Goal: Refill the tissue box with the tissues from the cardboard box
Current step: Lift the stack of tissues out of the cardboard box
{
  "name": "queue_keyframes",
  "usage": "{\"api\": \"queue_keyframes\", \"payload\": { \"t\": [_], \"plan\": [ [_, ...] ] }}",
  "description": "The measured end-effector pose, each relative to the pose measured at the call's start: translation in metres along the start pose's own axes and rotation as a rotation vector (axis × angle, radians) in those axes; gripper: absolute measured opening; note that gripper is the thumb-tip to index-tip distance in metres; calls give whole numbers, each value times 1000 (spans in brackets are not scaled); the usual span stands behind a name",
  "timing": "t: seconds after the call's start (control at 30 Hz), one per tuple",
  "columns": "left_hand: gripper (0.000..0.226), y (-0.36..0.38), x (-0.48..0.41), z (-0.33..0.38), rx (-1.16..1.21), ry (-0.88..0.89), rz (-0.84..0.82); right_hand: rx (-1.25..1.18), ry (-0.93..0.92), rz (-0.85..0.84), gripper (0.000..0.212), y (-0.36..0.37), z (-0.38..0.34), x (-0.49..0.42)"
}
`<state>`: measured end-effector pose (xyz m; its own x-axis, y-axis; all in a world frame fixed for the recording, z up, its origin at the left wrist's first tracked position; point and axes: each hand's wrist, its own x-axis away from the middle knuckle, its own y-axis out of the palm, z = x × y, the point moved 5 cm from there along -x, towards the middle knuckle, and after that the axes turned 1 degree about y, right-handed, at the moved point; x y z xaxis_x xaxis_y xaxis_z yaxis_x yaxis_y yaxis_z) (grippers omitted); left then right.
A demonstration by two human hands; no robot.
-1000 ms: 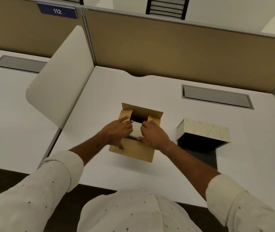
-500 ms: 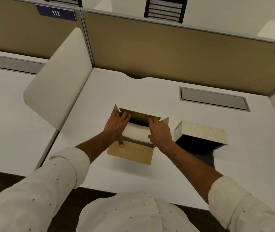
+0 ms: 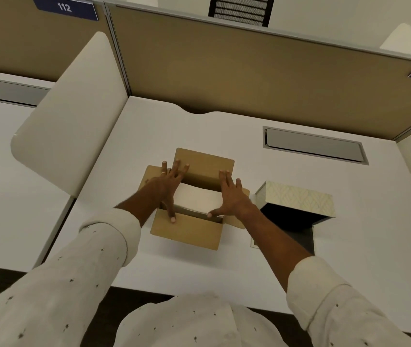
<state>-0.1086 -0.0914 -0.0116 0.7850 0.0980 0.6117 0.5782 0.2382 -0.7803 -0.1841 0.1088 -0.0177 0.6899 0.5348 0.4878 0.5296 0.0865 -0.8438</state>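
Tissues [image 3: 195,200] lie exposed in the carton [image 3: 189,229]; our left hand [image 3: 167,184] and right hand [image 3: 232,196], grips released, should pin flaps wide before lifting.

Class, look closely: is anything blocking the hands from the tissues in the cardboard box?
Nothing visible. The cardboard box flaps are spread open, and the left hand and right hand already flank the exposed tissues.

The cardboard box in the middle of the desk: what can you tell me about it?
The cardboard box is plain brown, sitting on the white desk with all its flaps folded outward. Inside lies a white stack of tissues. The left hand and right hand press the flaps apart. The patterned tissue box stands to its right.
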Motion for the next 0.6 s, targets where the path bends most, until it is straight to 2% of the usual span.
{"api": "queue_keyframes", "payload": {
  "t": [0.17, 0.3, 0.43, 0.6],
  "plan": [
    [175, -2, -7, -2, -37, -13, -53, -21, 20, -53, 148, -1, 1, -13],
    [178, -4, -13, -8, -38, 3, -34, -31, 9, -7, 135, -3, 2, -23],
    [170, 1, -16, -13, 61, 41, 2, -62, 0, 47, 124, -4, 6, -25],
    [161, 11, -17, -16, 153, 76, 49, -205, -12, 33, 128, 2, 7, -29]
  ]
}}
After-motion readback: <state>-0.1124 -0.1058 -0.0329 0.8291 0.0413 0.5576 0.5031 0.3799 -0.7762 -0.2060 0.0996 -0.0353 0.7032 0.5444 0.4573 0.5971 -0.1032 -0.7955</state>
